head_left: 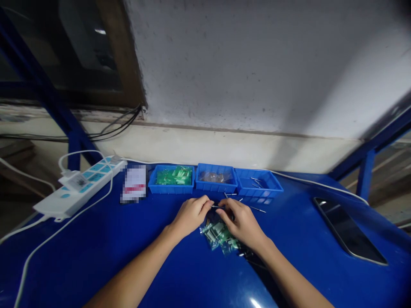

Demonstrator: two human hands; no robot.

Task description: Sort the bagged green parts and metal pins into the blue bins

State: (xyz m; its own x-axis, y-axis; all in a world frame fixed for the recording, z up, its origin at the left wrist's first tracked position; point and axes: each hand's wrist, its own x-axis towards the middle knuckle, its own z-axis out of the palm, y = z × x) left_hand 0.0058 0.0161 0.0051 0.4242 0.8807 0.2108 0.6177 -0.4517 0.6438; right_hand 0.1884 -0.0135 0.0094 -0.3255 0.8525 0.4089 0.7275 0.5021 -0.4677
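My left hand point(192, 214) and my right hand point(240, 221) meet over the blue table point(105, 248), fingers pinched together around a thin metal pin point(217, 207) held between them. Under my right hand lies a small heap of green parts point(218, 236) in clear wrapping. Just beyond the hands stand three small blue trays: the left tray point(171, 188) holds green parts, the middle tray point(215, 185) holds a clear bag of small pieces, the right tray point(258, 190) holds a few metal pins. Loose pins point(258, 209) lie in front of the right tray.
A white power strip point(80, 185) with a plugged charger and white cables lies at the left. A blurred card point(134, 184) sits beside the left tray. A dark phone point(349, 230) lies at the right. A wall rises behind the trays; blue frame bars stand at both sides.
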